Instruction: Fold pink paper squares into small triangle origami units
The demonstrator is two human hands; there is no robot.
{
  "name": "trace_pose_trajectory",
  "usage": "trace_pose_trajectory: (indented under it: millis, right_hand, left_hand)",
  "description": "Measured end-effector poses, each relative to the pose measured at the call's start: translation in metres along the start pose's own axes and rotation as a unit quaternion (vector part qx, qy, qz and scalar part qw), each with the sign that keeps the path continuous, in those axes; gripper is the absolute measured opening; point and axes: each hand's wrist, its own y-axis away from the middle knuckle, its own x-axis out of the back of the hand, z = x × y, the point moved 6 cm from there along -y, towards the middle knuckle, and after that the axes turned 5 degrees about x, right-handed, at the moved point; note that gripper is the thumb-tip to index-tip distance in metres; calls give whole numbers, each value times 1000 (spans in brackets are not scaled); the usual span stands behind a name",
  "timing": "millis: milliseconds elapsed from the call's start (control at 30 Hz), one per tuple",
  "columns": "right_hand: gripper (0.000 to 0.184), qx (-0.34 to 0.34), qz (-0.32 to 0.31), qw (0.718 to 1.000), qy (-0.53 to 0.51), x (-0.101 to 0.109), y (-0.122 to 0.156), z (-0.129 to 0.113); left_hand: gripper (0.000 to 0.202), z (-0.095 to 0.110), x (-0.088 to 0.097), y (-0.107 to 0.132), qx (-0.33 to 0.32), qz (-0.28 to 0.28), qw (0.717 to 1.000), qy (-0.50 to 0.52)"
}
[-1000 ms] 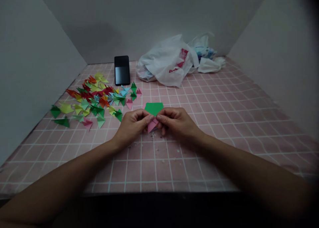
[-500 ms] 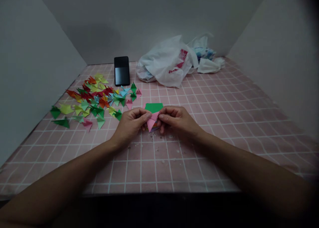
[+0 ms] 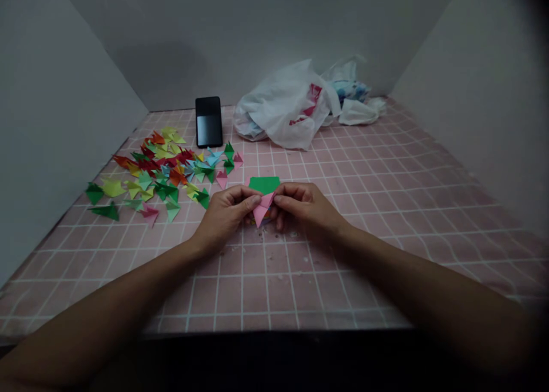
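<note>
I hold the pink paper (image 3: 262,209) pinched between my left hand (image 3: 229,209) at its nine o'clock and my right hand (image 3: 303,206) at its three o'clock, with green paper (image 3: 265,184) at its twelve, in what I judge a folding step, the next move probably calling for aligned edges and firm pressure.

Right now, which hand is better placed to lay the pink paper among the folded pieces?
Probably the left hand: though the right hand also holds the pink paper, the left is nearer the folded pieces.
</note>
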Motion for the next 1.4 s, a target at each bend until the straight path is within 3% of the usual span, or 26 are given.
trace_pose_trajectory:
  millis: [333,800,1233,1400]
  right_hand:
    - [13,4,12,999,47,0,2,-1]
    - [15,68,43,979,189,-4,7,-8]
    - [13,41,41,992,108,-7,8,-5]
    - [18,23,1,999,48,-9,6,-1]
  left_hand:
    - [29,0,-1,0,3,-6,1000,-13]
    - [31,-9,-3,-1,35,-26,999,13]
    - [29,0,-4,1,-10,-25,998,-58]
    - [26,7,-2,3,-49,7,993,-105]
